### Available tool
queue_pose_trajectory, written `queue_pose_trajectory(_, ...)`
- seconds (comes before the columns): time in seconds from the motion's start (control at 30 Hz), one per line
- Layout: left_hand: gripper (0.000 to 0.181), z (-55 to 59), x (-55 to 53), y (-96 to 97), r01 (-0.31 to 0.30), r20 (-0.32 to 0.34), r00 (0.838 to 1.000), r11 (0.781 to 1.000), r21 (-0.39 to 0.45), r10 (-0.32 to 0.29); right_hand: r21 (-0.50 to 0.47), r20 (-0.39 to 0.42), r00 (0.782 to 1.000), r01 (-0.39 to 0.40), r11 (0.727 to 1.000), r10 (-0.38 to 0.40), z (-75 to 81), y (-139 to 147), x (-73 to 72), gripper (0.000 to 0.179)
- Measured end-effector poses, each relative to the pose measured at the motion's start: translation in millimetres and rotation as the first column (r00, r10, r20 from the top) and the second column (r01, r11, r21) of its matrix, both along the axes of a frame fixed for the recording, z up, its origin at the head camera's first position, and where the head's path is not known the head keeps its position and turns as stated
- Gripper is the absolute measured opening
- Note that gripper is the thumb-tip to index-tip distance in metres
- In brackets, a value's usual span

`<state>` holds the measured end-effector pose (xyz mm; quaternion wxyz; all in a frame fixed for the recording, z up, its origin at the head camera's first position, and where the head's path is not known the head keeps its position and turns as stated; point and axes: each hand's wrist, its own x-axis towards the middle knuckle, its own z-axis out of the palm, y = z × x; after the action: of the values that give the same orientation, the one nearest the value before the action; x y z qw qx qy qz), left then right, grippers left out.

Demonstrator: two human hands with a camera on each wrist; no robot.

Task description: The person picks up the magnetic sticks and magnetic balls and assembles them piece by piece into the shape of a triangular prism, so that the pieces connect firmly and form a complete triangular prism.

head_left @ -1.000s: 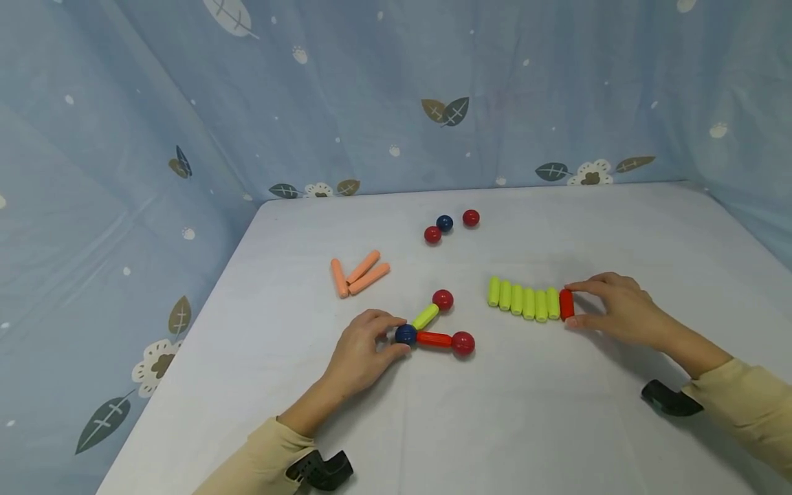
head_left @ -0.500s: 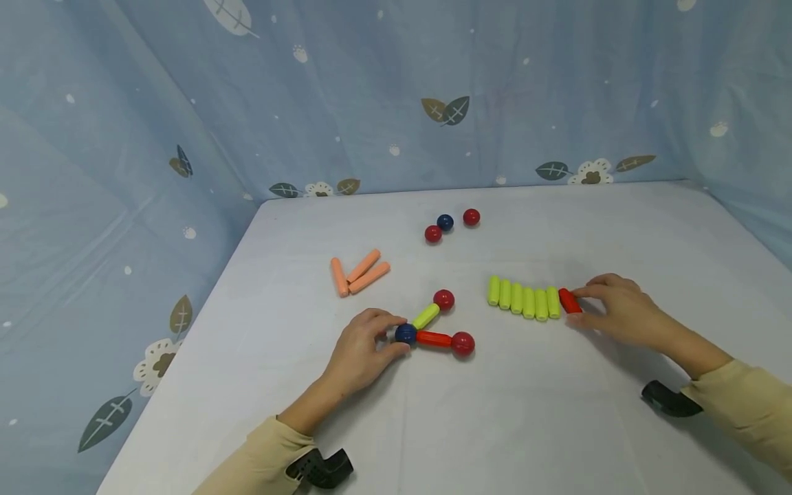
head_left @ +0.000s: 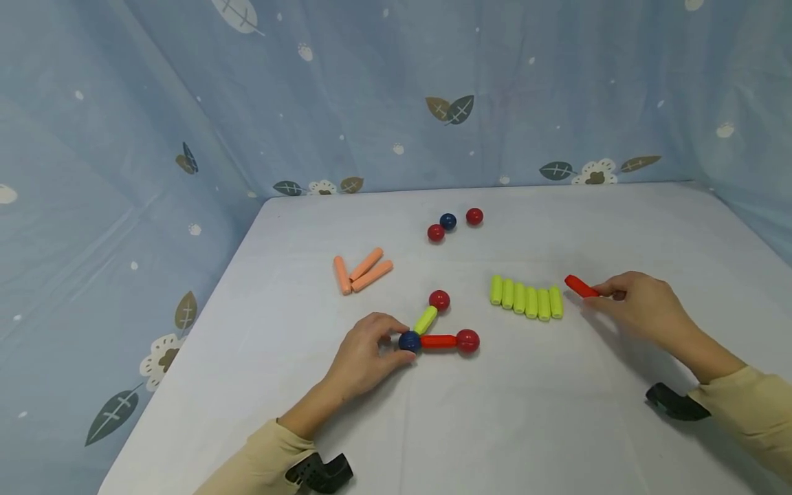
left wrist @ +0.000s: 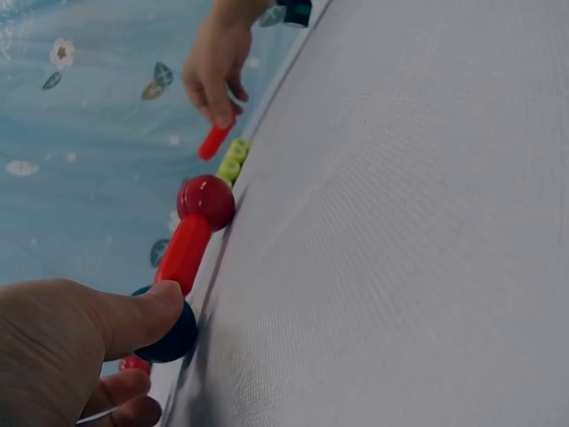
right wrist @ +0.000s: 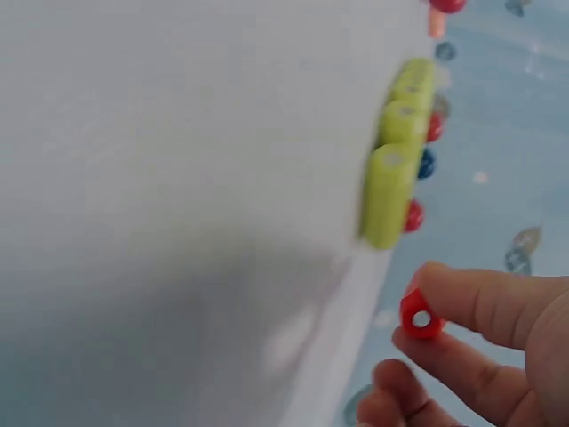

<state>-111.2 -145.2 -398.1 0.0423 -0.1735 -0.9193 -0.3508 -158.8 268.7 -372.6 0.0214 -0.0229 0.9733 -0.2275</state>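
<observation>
Rod, red [head_left: 580,286], held clear of the tabletop [head_left: 526,426], nearer its right edge than its left, slanting toward the far edge. Grip of right hand [head_left: 646,306]: thumb and finger pinching one end, other end free; pale round spot on an end face. Likely light and stiff, perhaps a little slippery, hardly fragile. Best held by the sides near one end, faces left bare.

Leftward, six yellow-green rods [head_left: 531,302] lie side by side. Farther left, left hand's [head_left: 365,354] grip pinches a blue ball [head_left: 410,342] between thumb and finger. Second red rod [head_left: 438,342] runs from that ball to a red ball [head_left: 467,342]; yellow-green rod [head_left: 425,320] slants toward another red ball [head_left: 439,300].

Toward the left edge, three orange rods [head_left: 372,276]. Near the far edge, two loose red balls [head_left: 436,233] and a loose blue ball [head_left: 448,221]. Patterned blue cloth [head_left: 371,103] behind.
</observation>
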Motion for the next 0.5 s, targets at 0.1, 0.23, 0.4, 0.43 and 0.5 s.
queue_pose_trajectory(0.1,0.032,0.9,2.3,1.1,0.006,-0.012,1.000,1.000,0.003,-0.006,-0.047,-0.033,0.999,-0.022,0.999,0.020,6.8,-13.4,1.6,0.043)
queue_pose_trajectory(0.23,0.034,2.0,4.7,1.5,-0.001,-0.024,1.000,1.000,-0.005,0.001,-0.094,-0.009,0.997,-0.081,0.992,0.080,12.4,-40.3,4.2,0.040)
queue_pose_trajectory(0.4,0.033,2.5,6.0,1.2,-0.008,-0.023,1.000,1.000,-0.010,0.008,-0.175,0.023,0.988,-0.149,0.973,0.156,16.3,-80.0,7.6,0.031)
queue_pose_trajectory(0.43,0.033,2.7,6.2,1.2,-0.010,-0.021,1.000,1.000,-0.011,0.009,-0.197,0.032,0.984,-0.166,0.966,0.176,17.0,-88.5,7.5,0.030)
queue_pose_trajectory(0.5,0.033,3.0,6.5,1.1,-0.011,-0.021,1.000,1.000,-0.012,0.011,-0.245,0.065,0.975,-0.189,0.951,0.211,17.9,-105.0,7.0,0.029)
